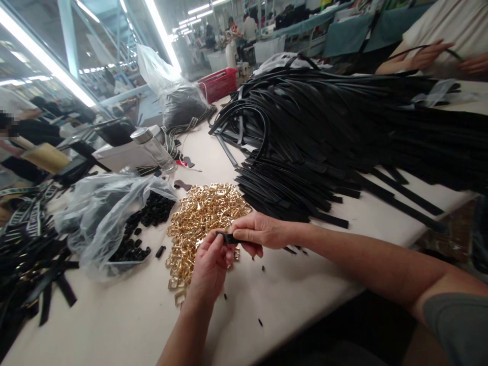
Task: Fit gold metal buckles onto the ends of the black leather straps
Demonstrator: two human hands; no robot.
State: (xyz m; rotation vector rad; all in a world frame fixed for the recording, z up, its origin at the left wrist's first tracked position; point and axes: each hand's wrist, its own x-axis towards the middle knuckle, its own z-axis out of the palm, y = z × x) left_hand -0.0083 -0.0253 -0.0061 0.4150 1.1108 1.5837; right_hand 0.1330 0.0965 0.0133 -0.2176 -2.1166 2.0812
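A short stretch of black strap (227, 238) shows between my two hands, above the near edge of a heap of gold-coloured metal buckles (208, 206). Thumb and fingers of my left hand (210, 264) pinch its left end. My right hand (259, 231) is closed around the other part, and its fingers hide the rest. Whether a buckle or a small loop sits on the strap, I cannot make out. To the left, small black loops (154, 208) spill from a clear plastic bag (102, 218).
A large pile of black straps (324, 122) covers the table's (305, 284) right and far side. Finished-looking straps (49, 259) lie at the left. Behind the buckles are a glass bottle (154, 147), a filled plastic bag (179, 101) and a red basket (217, 84). Another person's hand (430, 55) holds a strap.
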